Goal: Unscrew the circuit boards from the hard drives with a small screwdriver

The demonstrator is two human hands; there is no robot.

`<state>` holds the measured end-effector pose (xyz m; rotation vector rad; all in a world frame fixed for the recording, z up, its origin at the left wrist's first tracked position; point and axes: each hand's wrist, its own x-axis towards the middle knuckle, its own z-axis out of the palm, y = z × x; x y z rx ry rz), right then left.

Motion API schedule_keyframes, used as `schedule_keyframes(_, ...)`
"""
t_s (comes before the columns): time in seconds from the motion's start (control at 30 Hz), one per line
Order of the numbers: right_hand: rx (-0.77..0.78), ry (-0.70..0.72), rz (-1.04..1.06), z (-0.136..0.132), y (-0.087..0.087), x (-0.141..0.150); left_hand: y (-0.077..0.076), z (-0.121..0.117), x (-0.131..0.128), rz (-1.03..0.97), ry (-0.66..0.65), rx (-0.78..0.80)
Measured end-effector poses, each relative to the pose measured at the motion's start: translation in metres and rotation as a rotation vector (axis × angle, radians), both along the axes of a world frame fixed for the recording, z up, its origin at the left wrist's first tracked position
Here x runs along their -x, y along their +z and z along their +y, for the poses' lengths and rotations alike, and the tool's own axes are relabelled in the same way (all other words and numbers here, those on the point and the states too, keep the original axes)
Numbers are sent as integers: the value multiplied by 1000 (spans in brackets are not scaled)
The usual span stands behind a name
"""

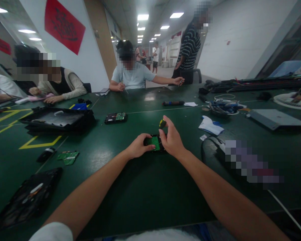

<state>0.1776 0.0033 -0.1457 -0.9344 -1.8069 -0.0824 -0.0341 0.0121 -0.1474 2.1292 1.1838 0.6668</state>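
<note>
My left hand (pixel 137 146) is closed on the left side of a small black device with a green circuit board (pixel 154 142), its thumb lying over the board. The device rests low at the table's middle, in front of me. Above its right end, my right hand (pixel 173 139) pinches the black and yellow handle of a screwdriver (pixel 162 124), held upright. The screwdriver's tip is hidden behind my fingers, so I cannot tell whether it touches the device. A similar black device with a green board (pixel 115 117) lies farther off to the left.
On the green table (pixel 145 201) are a black tray-like casing (pixel 57 120), a loose green board (pixel 68 157) and a black panel (pixel 27 197) at left. To the right are a white-and-blue cloth (pixel 210 125), bundled cables (pixel 225 106) and a grey metal box (pixel 278 119). Other people are across the table.
</note>
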Motion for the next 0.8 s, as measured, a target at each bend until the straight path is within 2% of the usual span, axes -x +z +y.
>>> schedule_keyframes(0.17,45,26,17,0,1,0,1,-1,0,-3,4,-14)
schedule_keyframes(0.37,-5,-8,-47,0,3,-1,0,0,1,9,10,2)
schedule_keyframes(0.8,-39,-37,-6,0,2,-3,-1,0,1,12,16,7)
